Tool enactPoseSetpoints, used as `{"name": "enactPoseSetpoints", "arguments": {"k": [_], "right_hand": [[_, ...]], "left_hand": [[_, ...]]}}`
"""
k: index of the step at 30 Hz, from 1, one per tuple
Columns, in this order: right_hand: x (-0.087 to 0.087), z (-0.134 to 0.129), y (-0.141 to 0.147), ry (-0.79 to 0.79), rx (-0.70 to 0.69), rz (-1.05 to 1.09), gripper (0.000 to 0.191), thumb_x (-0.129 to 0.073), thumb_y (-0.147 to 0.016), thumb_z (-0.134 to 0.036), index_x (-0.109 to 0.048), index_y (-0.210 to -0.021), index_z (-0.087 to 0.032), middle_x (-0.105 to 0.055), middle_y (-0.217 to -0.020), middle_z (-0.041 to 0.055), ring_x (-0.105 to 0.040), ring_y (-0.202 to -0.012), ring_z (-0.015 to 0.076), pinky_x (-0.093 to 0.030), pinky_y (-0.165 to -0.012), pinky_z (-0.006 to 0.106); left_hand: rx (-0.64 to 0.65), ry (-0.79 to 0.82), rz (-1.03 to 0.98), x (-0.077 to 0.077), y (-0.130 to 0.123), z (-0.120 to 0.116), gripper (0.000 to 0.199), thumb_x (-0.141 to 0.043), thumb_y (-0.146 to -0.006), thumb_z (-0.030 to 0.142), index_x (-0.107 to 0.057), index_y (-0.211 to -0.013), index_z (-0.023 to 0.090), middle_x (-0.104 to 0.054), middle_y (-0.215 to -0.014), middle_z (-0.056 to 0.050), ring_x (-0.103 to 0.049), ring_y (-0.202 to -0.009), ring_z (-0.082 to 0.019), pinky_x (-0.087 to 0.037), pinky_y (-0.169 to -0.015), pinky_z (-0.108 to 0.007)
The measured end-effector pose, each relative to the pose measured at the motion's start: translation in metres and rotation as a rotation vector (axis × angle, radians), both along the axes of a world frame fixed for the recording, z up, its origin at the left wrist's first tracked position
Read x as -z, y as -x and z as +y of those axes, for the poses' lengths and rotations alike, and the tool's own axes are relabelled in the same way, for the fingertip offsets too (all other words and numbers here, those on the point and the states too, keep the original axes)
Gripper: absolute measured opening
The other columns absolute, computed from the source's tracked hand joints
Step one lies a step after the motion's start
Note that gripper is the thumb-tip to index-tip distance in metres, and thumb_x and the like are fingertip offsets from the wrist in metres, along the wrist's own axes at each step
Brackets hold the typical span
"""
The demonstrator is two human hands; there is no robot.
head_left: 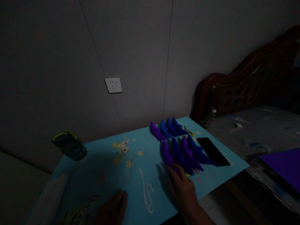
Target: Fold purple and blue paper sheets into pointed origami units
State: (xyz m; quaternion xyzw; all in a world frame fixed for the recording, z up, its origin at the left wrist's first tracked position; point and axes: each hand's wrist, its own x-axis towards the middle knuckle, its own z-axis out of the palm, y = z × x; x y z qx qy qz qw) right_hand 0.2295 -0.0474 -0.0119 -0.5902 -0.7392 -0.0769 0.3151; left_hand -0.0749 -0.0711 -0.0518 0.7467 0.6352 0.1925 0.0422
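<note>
My right hand [184,187] is closed on the near end of a purple folded-paper boat [166,153], its fingertips pinched there. This boat is the leftmost of the front row. Beside it stand a blue paper boat [177,153], another purple paper boat [187,151] and a darker blue paper boat [197,151]. Behind them is a second row with a purple paper boat [156,131] and several blue paper boats [165,128]. My left hand [114,207] rests low at the table's near side, dark and loosely curled, with nothing visible in its fingers.
On the blue flowered table [133,181] lie a black phone-like slab [213,151] and yellow-handled scissors [190,132]. A dark cup with a green rim [70,146] stands at left, near a pale flat pack [50,200]. Right is a bed [255,122] with a bottle [209,119] and a purple sheet [284,167].
</note>
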Motion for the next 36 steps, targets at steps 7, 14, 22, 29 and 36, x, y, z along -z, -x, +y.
{"name": "enactPoseSetpoints", "arguments": {"k": [7,14,22,29,36], "right_hand": [[0.010,-0.010,-0.013,0.193,0.180,-0.135,0.046,-0.052,-0.084,-0.010,-0.056,-0.128,-0.023,-0.069,-0.116,0.0110,-0.073,-0.066,0.0227,-0.055,-0.044,0.029],[0.003,-0.014,0.012,0.040,-0.213,0.021,0.043,-0.046,-0.086,-0.002,-0.059,-0.121,-0.021,-0.072,-0.107,0.0085,-0.073,-0.079,0.0194,-0.059,-0.067,0.028],[-0.027,0.038,0.089,-0.068,-0.637,0.074,0.023,-0.050,-0.095,-0.019,-0.064,-0.112,-0.017,-0.070,-0.095,0.0089,-0.068,-0.078,0.0183,-0.057,-0.069,0.029],[-0.035,0.076,0.110,0.047,-0.791,0.232,0.025,-0.049,-0.096,-0.027,-0.063,-0.117,-0.022,-0.062,-0.122,0.0097,-0.065,-0.104,0.0185,-0.053,-0.090,0.032],[-0.013,0.088,0.104,0.262,-0.589,0.590,0.042,-0.054,-0.092,-0.028,-0.050,-0.133,-0.020,-0.063,-0.125,0.0121,-0.061,-0.114,0.0231,-0.048,-0.099,0.040]], "left_hand": [[0.194,0.008,-0.138,-0.034,-0.033,0.005,0.025,-0.046,-0.094,0.034,-0.068,-0.086,0.026,-0.075,-0.080,-0.002,-0.072,-0.069,-0.018,-0.054,-0.065,-0.024],[0.273,0.195,-0.636,-0.069,-0.080,0.047,0.037,-0.051,-0.091,0.038,-0.058,-0.125,0.024,-0.070,-0.090,-0.005,-0.066,-0.075,-0.019,-0.053,-0.068,-0.029],[0.058,0.000,-1.033,-0.052,-0.057,0.102,0.041,-0.054,-0.088,0.034,-0.052,-0.126,0.021,-0.061,-0.124,-0.008,-0.057,-0.116,-0.022,-0.044,-0.099,-0.034],[-0.139,-0.163,-0.982,-0.038,-0.024,0.111,0.037,-0.050,-0.083,0.024,-0.051,-0.120,0.021,-0.062,-0.119,-0.007,-0.059,-0.113,-0.021,-0.045,-0.099,-0.036],[-0.155,-0.091,-0.860,-0.030,-0.041,0.102,0.039,-0.054,-0.074,0.018,-0.051,-0.113,0.020,-0.066,-0.107,-0.007,-0.065,-0.099,-0.022,-0.050,-0.089,-0.038]]}}
